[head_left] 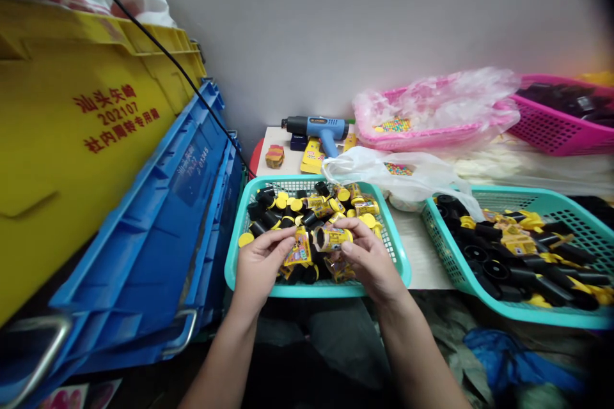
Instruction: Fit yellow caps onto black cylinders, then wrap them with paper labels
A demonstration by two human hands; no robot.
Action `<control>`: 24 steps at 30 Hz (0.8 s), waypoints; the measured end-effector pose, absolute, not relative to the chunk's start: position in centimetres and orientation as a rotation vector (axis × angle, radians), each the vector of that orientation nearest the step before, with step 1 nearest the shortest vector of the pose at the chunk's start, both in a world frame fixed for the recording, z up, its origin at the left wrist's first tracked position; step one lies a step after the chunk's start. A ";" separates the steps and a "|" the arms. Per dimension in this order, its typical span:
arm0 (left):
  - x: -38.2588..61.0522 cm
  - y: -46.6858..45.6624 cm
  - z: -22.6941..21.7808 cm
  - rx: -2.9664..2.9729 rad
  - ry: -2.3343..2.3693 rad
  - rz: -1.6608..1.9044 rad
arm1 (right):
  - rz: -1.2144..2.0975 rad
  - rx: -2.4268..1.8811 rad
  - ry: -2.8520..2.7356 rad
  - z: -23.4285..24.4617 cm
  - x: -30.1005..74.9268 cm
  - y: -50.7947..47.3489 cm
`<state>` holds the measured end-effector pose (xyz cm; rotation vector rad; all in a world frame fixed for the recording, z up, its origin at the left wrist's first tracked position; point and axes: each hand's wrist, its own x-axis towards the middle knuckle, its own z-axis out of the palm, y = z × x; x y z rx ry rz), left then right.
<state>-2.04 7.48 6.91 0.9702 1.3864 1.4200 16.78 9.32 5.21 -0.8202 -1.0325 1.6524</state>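
My right hand [370, 262] grips a small tube with a yellow and pink label [333, 239] by its right end, above a teal plastic basket [316, 291]. My left hand [261, 268] hovers close beside that tube, its curled fingers over the pile. The pile holds several black tubes with yellow caps [273, 214], some labelled, and a labelled tube [300, 249] lies under my left fingertips. Whatever my left palm may cover is hidden.
A second teal basket [527, 316] of black tubes and yellow pieces sits to the right. Behind stand a blue heat gun [316, 129], a white plastic bag [388, 172] and pink baskets. Stacked blue crates [158, 204] and a yellow crate [71, 140] rise along the left.
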 end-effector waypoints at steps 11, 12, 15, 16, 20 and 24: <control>-2.7 7.3 6.3 1.072 1.390 1.358 | 1.585 -0.852 -1.058 4.7 16.3 9.4; -2.8 7.3 6.1 1.083 1.379 1.355 | 1.585 -0.856 -1.048 4.7 16.3 9.5; -3.0 7.2 5.7 1.122 1.350 1.369 | 1.569 -0.874 -1.083 4.8 16.4 9.7; -3.0 7.2 5.7 1.144 1.342 1.383 | 1.560 -0.891 -1.114 4.9 16.5 9.7; -3.0 7.2 6.1 1.254 1.311 1.400 | 1.540 -0.960 -1.219 5.0 16.8 9.9; -3.1 7.2 6.4 1.266 1.334 1.370 | 1.509 -0.982 -1.239 5.0 17.1 9.8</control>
